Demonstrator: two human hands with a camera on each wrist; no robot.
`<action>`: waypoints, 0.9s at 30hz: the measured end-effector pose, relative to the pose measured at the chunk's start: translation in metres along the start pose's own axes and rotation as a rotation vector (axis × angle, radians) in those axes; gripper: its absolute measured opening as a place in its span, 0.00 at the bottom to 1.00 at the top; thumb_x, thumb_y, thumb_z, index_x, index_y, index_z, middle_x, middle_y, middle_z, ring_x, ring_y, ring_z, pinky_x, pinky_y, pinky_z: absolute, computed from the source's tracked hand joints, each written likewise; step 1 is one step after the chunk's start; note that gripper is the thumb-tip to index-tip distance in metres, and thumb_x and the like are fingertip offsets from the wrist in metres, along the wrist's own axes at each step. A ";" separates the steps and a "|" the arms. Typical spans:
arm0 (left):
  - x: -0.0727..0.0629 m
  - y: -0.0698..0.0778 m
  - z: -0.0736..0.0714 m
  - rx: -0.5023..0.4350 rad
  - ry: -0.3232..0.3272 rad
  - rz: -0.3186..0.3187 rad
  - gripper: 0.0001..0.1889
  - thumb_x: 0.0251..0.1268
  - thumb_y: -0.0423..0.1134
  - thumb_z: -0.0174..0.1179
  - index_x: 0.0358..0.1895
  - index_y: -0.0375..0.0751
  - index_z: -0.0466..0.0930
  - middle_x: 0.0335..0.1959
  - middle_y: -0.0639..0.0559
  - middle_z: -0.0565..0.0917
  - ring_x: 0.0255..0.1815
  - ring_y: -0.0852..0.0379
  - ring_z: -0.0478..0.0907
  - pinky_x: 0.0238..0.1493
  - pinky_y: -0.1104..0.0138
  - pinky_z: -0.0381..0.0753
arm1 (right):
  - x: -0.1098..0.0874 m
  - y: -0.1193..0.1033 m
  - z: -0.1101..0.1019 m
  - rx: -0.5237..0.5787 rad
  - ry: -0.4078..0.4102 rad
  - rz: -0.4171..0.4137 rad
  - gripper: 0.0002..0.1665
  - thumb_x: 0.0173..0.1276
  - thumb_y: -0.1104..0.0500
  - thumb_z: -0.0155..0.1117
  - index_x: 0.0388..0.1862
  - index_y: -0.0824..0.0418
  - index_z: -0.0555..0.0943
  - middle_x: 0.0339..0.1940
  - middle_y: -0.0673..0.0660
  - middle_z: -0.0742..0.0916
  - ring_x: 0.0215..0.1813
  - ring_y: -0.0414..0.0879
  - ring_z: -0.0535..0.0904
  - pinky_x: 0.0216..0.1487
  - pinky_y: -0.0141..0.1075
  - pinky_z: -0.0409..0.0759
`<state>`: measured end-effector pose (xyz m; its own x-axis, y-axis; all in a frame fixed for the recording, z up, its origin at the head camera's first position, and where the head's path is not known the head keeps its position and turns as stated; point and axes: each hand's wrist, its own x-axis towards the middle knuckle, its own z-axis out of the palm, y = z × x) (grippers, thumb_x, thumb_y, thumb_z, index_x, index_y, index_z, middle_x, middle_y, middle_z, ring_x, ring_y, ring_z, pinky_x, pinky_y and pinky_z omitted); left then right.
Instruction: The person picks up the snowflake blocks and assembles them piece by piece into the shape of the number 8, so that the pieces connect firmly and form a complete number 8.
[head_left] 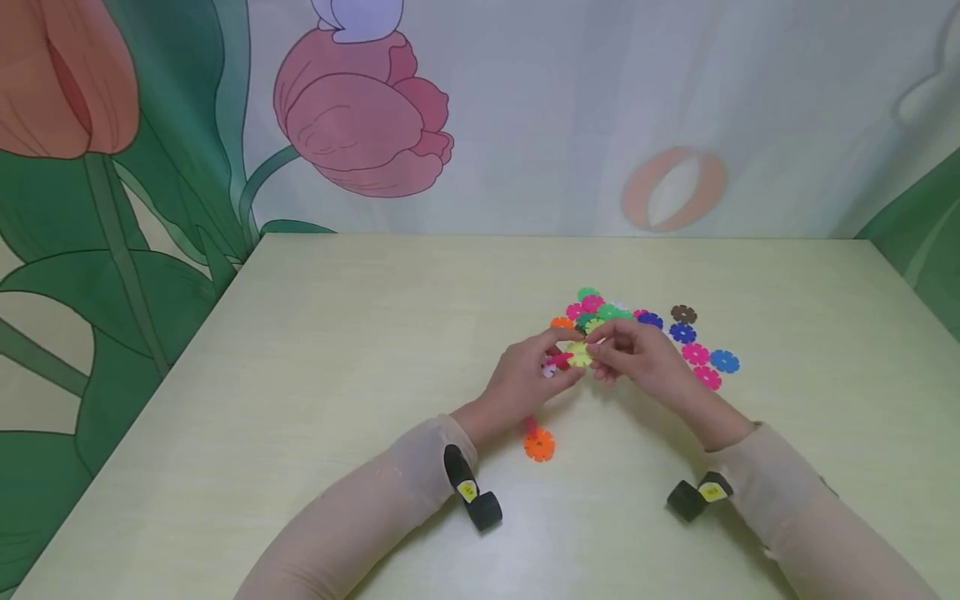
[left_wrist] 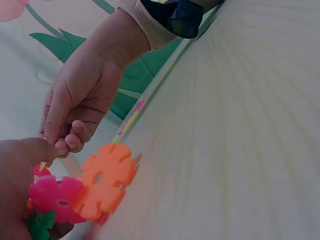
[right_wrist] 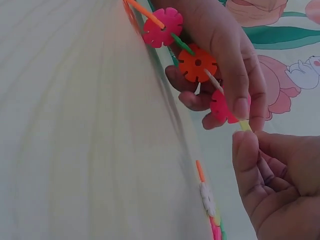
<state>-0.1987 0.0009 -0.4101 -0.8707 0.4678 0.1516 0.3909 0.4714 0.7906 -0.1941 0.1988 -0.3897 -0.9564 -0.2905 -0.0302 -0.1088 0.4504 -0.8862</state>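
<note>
My left hand (head_left: 517, 379) grips a chain of interlocking flower-shaped plastic discs. In the right wrist view, the chain shows a pink disc (right_wrist: 163, 27), a green disc (right_wrist: 181, 43), an orange disc (right_wrist: 198, 60) and, at the fingers, another pink disc (right_wrist: 225, 106). Its tail ends in an orange disc (head_left: 539, 445) below the left hand. A yellow disc (head_left: 579, 355) sits edge to edge with the chain's upper end. Thumb and forefinger of my right hand (head_left: 645, 358) pinch that yellow disc from the right. Some discs are partly hidden by the left palm.
A loose cluster of colored discs (head_left: 611, 312) lies on the pale table (head_left: 375, 333) just beyond both hands. To the right are a brown disc (head_left: 683, 314), a light blue disc (head_left: 725, 361) and several pink and dark blue ones. A flower-painted wall (head_left: 525, 117) stands behind.
</note>
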 end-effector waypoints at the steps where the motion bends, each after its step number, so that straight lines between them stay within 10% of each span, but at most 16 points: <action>1: 0.000 0.000 0.000 0.004 0.007 -0.002 0.22 0.61 0.45 0.65 0.60 0.55 0.74 0.37 0.56 0.82 0.38 0.62 0.77 0.36 0.75 0.76 | 0.000 0.000 0.000 -0.001 -0.004 -0.006 0.12 0.71 0.62 0.58 0.49 0.69 0.76 0.33 0.64 0.84 0.30 0.46 0.82 0.34 0.32 0.83; 15: 0.001 0.001 -0.002 -0.010 0.013 -0.047 0.21 0.61 0.42 0.66 0.57 0.50 0.75 0.42 0.53 0.84 0.38 0.60 0.78 0.40 0.74 0.76 | 0.000 -0.002 -0.023 -0.348 0.146 0.019 0.12 0.69 0.59 0.62 0.48 0.65 0.79 0.38 0.63 0.86 0.36 0.51 0.80 0.29 0.32 0.79; 27: 0.001 0.002 -0.001 0.000 0.003 -0.082 0.20 0.62 0.41 0.65 0.57 0.50 0.74 0.42 0.53 0.82 0.39 0.60 0.76 0.41 0.74 0.76 | 0.015 0.007 -0.015 -0.555 0.048 0.023 0.21 0.65 0.57 0.66 0.54 0.66 0.80 0.43 0.63 0.84 0.45 0.54 0.79 0.48 0.46 0.80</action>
<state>-0.1987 0.0016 -0.4079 -0.9008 0.4252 0.0881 0.3181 0.5080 0.8004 -0.2136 0.2102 -0.3895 -0.9700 -0.2426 -0.0142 -0.2018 0.8368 -0.5089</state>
